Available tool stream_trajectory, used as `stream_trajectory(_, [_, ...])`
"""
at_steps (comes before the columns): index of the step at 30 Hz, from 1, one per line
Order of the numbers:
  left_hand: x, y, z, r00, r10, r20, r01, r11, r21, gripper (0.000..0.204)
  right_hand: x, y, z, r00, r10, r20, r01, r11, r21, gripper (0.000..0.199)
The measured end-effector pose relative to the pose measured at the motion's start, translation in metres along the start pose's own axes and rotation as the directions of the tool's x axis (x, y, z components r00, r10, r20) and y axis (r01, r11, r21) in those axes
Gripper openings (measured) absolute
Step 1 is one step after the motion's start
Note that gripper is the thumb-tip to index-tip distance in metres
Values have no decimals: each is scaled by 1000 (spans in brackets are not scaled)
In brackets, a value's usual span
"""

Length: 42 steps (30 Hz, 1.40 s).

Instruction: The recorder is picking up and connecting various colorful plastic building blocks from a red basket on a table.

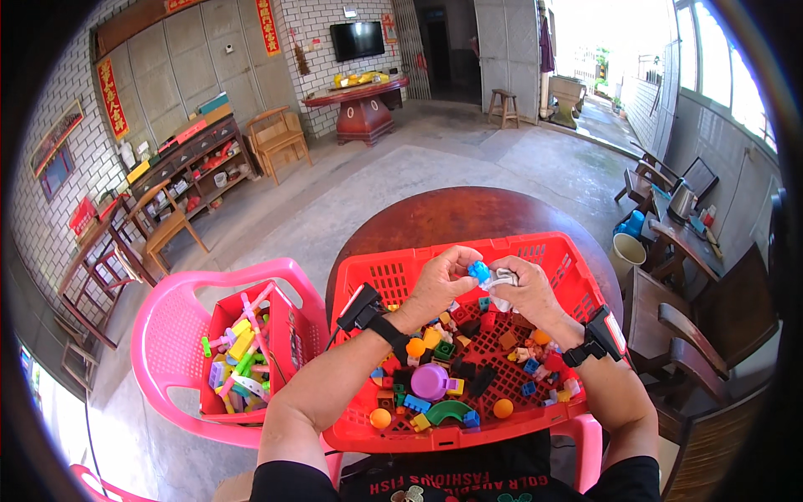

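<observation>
As the left hand (442, 283) pinches a small blue piece (478, 271) near the center of the frame, its grip closed between thumb and fingers, the right hand (534, 293) clamps its own grip on a white piece (502, 280) just beside it. Whether the two pieces touch is hard to tell. Both are held above a red basket (452, 438) strewn with loose toy blocks (443, 350).

With only fingertips on the blue piece, a slip could send it down among the blocks, where others of similar color would likely hide it. The strapped device (360, 308) on the left wrist, close to the basket's left rim, could snag if that arm swings low. A knock to the basket could set an orange ball (503, 408), at lower center, rolling.

Beneath the basket is a round, dark brown bench (468, 209), its polished top showing at center; what supports the basket's near side is hidden. At left, a pink plastic chair (161, 335) carries a red box (288, 339) of pastel toys. Bare gray floor (326, 209) runs back to a television (358, 40) on a white brick wall (309, 29) at upper center. Daylight pours through an opening at upper right, above a pale bucket (626, 254) and wooden seats (669, 314).
</observation>
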State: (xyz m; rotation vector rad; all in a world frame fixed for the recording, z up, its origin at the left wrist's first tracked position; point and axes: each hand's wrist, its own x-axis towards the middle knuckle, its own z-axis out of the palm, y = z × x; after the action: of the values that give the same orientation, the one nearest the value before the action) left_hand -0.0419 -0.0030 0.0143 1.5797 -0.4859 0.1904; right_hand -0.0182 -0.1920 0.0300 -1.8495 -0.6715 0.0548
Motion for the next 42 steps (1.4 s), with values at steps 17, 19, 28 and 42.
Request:
stream_trajectory(17, [-1,3,2,999,53,13,-54,994,93,31,2,7,-4,1000,2,-5,-2,999,42,24])
stream_trajectory(19, [0,1,1,997,66,28,-69,989,134,30,3,4,-7,999,22,26,-23,998,53,24])
stream_trajectory(28, [-3,-4,2,1000,-10,18,10,1000,0,35,2,-4,-9,976,180,126,-198,969,148,16])
stream_trajectory(42, [-10,12,18,967,249,50,-220,724,654,62,-3,-3,-4,974,135,182,-200,890,410,26])
